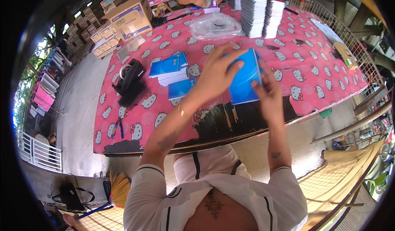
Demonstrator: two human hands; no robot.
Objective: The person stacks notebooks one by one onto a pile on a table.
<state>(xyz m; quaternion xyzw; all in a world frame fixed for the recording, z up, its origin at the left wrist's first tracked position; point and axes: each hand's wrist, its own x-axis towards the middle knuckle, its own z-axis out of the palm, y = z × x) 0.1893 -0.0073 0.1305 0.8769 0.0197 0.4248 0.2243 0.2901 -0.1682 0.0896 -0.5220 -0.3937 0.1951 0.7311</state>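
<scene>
A blue spiral notebook (243, 87) is held above the near part of the table, its wire binding along the right edge. My left hand (216, 68) grips its upper left side, with the thumb over the cover. My right hand (269, 92) holds the bound edge, thumb in front and the other fingers partly hidden behind. To the left of the hands lie loose blue notebooks (165, 66), overlapping in a small pile with white pages showing. One more blue notebook (181, 88) lies just nearer to me, partly covered by my left forearm.
A black tape dispenser (131, 76) and scissors (119, 128) lie on the left of the pink patterned tablecloth (263, 68). Tall notebook stacks (253, 17) and a clear plastic bag (214, 26) stand farther back. An open carton (131, 21) is at back left. Another person's hand (200, 1) works across the table.
</scene>
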